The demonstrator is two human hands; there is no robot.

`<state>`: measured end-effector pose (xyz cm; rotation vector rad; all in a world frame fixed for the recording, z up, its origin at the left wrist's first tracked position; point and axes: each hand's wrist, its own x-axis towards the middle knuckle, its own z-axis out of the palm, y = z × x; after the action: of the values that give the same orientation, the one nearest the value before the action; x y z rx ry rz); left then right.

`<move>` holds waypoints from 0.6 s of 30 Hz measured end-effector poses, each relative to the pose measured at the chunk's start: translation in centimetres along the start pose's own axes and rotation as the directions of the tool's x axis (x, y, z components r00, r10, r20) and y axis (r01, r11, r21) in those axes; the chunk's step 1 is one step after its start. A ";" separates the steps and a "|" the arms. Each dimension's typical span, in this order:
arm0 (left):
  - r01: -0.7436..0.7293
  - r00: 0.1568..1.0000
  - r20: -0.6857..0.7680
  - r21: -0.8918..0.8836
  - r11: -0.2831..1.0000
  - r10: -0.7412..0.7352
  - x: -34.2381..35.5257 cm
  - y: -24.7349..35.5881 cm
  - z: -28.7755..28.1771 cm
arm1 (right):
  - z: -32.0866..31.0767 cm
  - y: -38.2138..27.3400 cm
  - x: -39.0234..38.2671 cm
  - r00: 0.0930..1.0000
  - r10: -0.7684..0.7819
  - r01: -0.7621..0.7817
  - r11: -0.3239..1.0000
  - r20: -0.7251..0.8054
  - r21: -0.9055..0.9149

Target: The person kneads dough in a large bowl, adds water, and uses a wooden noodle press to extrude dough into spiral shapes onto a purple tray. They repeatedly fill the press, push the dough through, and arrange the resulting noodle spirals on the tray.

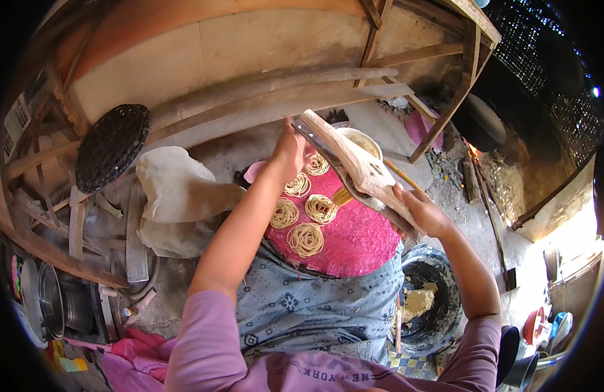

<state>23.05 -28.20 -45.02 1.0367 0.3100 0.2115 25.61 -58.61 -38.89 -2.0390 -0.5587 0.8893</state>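
Observation:
Both hands grip a two-part wooden noodle press point(362, 164), held aslant over my lap. My left hand point(290, 155) is closed around its far-left end, and my right hand point(422, 212) around the near-right end. Yellowish dough strands point(343, 196) hang below its middle. Under the press lies a round tray with a bright pink surface point(354, 251). Several coiled noodle nests point(306, 240) sit on the tray's left and far part. The press hides some of the tray, and the fingers on its underside are mostly out of sight.
A dark basin point(439, 320) holding a lump of pale dough point(419, 302) stands by my right leg. Beyond the press is a white bucket point(364, 140). A whitish sack point(178, 196) and a black perforated disc point(112, 147) are at left. A wok point(482, 121) sits at far right near flames.

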 end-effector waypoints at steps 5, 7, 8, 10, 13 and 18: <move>-0.059 0.907 0.312 0.760 0.648 -0.282 -2.5 -4.2 -1.2 | 0.1 2.1 -0.2 0.990 -0.134 0.126 0.984 0.053 0.128; -0.017 0.876 0.334 0.742 0.671 -0.347 -2.7 -4.8 -1.4 | 0.3 2.3 -0.1 0.990 -0.139 0.135 0.985 0.034 0.112; 0.028 0.878 0.300 0.745 0.666 -0.373 -2.8 -5.0 -1.4 | 0.4 2.4 -0.1 0.986 -0.161 0.154 0.980 0.048 0.125; 0.093 0.878 0.252 0.744 0.662 -0.407 -2.6 -4.9 -1.3 | 0.5 2.5 -0.1 0.986 -0.163 0.158 0.981 0.041 0.108; 0.129 0.864 0.254 0.723 0.679 -0.434 -2.5 -4.6 -0.9 | 0.5 2.7 0.1 0.986 -0.168 0.165 0.981 0.023 0.102; 0.134 0.892 0.172 0.783 0.608 -0.418 -2.7 -5.1 -0.5 | 0.4 3.0 0.7 0.989 -0.149 0.147 0.980 0.011 0.131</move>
<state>20.52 -31.18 -49.28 1.8184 0.2383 -0.4447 26.00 -59.67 -41.81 -1.8474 -0.6381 0.8366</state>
